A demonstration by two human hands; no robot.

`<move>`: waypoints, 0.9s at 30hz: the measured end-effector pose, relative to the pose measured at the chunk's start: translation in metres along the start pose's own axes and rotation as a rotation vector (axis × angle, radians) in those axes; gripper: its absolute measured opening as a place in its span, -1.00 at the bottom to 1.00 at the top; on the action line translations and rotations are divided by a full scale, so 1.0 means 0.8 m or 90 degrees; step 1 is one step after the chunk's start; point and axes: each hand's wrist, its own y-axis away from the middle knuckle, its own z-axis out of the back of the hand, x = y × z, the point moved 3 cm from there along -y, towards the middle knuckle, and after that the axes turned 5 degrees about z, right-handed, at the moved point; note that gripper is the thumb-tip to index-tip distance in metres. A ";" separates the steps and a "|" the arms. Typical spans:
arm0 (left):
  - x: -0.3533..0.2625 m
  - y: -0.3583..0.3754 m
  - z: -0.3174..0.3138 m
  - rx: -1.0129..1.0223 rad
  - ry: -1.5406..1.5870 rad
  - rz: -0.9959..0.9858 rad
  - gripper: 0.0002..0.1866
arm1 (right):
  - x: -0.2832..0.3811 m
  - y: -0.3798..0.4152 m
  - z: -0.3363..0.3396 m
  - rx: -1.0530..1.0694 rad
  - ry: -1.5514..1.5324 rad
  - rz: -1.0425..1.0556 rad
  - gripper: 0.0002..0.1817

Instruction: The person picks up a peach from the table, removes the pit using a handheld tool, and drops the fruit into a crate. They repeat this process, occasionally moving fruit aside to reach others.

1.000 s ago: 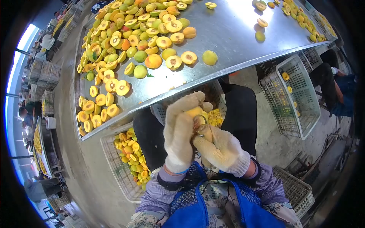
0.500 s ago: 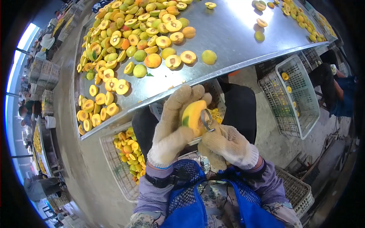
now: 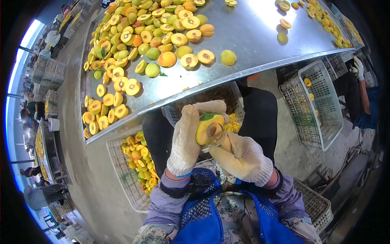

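Note:
My gloved left hand point(image 3: 187, 136) is wrapped round a yellow halved fruit point(image 3: 206, 129) with green on its upper edge, its cut face and brown pit turned toward my other hand. My gloved right hand point(image 3: 243, 156) is closed in a pinch at the fruit's right side; a small metal tool point(image 3: 218, 139) shows there, partly hidden and blurred. Both hands are above my lap, in front of the edge of a metal table point(image 3: 243, 71). Many halved fruits point(image 3: 162, 32) are heaped on the table's left part.
A crate point(image 3: 122, 175) of cut fruit stands at lower left. Under the table edge is a basket point(image 3: 168, 116) with fruit pieces. To the right are a tall crate point(image 3: 325, 118) and a co-worker's gloved hand point(image 3: 358, 68). Another crate point(image 3: 321, 207) is at lower right.
The fruit has turned so its cut face and pit show. My left fingers have folded over its top, and my right hand has moved slightly lower. At right, the co-worker's gloved hand has risen.

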 end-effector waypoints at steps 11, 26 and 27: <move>-0.028 0.000 -0.003 0.110 -0.242 -0.203 -0.32 | 0.002 0.005 -0.007 0.077 -0.029 0.021 -0.79; -0.026 0.011 -0.010 -0.034 -0.254 -0.230 -0.70 | 0.001 0.008 -0.003 0.165 -0.388 -0.242 -0.61; -0.027 0.009 -0.013 0.032 -0.130 -0.080 -0.71 | 0.000 0.010 -0.004 0.166 -0.387 -0.245 -0.61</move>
